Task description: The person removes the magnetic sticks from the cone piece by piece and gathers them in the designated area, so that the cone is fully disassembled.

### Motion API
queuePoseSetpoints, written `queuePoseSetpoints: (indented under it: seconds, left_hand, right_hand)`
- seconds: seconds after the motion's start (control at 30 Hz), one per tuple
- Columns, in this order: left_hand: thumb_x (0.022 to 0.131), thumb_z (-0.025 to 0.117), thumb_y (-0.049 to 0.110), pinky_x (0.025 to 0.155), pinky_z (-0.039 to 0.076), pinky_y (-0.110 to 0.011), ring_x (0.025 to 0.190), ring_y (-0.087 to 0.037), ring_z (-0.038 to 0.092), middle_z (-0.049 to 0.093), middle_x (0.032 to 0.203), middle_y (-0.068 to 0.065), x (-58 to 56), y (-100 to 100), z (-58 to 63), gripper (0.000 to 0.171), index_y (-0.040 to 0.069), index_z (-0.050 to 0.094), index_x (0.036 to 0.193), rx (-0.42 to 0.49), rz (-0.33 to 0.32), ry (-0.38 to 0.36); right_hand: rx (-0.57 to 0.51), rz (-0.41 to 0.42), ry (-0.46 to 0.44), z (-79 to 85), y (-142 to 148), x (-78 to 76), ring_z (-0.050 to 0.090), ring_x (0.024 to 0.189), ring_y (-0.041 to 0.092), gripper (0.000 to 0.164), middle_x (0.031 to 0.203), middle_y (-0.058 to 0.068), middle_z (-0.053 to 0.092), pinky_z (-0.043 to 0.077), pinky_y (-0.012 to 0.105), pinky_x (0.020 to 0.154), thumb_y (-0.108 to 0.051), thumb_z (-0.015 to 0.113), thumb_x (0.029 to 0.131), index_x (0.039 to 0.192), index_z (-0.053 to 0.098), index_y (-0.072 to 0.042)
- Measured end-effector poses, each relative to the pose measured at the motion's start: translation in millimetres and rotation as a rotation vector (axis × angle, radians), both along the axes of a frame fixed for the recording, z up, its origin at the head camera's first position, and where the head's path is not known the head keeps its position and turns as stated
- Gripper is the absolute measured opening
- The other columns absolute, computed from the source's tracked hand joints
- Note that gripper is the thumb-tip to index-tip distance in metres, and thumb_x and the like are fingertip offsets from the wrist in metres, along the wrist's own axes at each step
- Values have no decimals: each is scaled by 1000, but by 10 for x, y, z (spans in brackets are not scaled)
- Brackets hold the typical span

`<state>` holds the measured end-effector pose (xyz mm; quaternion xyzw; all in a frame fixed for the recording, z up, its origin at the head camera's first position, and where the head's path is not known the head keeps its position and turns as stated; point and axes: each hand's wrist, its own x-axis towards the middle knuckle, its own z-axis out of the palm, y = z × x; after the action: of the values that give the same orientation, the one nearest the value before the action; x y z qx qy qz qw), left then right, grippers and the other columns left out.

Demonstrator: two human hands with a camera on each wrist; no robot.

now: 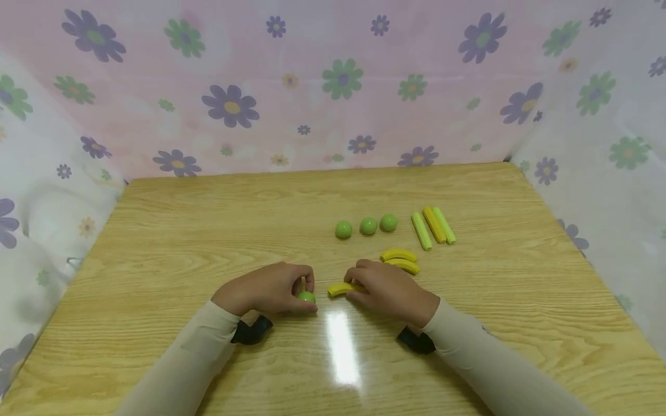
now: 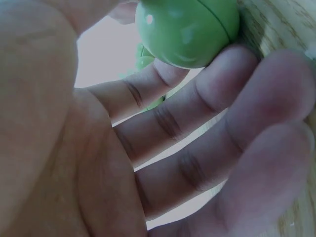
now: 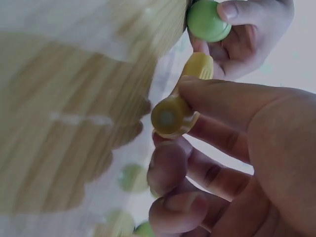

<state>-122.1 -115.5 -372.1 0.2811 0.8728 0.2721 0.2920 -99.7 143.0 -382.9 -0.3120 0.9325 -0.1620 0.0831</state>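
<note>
Between the thumb and fingertips of my left hand (image 1: 270, 290) is a shiny green ball (image 1: 307, 297), low over or on the wooden table. A thin seam line runs across that green ball (image 2: 185, 29) in the left wrist view. To its right, my right hand (image 1: 391, 294) pinches a small yellow toy banana (image 1: 340, 289); the fingers cover its right end. The right wrist view shows the thumb pressed on the banana (image 3: 198, 66), with the round end towards the camera. Left-hand fingers and the green ball (image 3: 207, 20) appear beyond it.
Farther back on the table (image 1: 234, 214) three green balls (image 1: 368, 225) stand in a row. Right of them lie two pale green sticks (image 1: 422, 231) and a yellow stick (image 1: 434, 225). Two yellow bananas (image 1: 398, 255) lie just behind my right hand. A flowered cloth (image 1: 302, 58) hangs behind.
</note>
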Motion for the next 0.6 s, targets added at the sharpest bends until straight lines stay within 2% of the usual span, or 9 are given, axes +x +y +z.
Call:
queuePoseSetpoints:
  seconds: [0.37,0.6]
  left_hand:
    - [88,76,43,63,45,-27,68,-9,52,58,77,5,-14,7,-30,30,20,59,97,27,-2,-4]
    - [88,76,45,65,45,-27,70,-10,52,57,78,4,-20,8,-56,33,18,59,98,28,2,-6]
  right_hand:
    - [25,-114,140,44,638,114,59,76,4,20,95,-3,69,49,25,63,-26,76,90,106,72,-15]
    - [62,-152,208,42,803,89,52,67,4,21,91,-1,65,44,23,57,-25,79,87,102,72,-13]
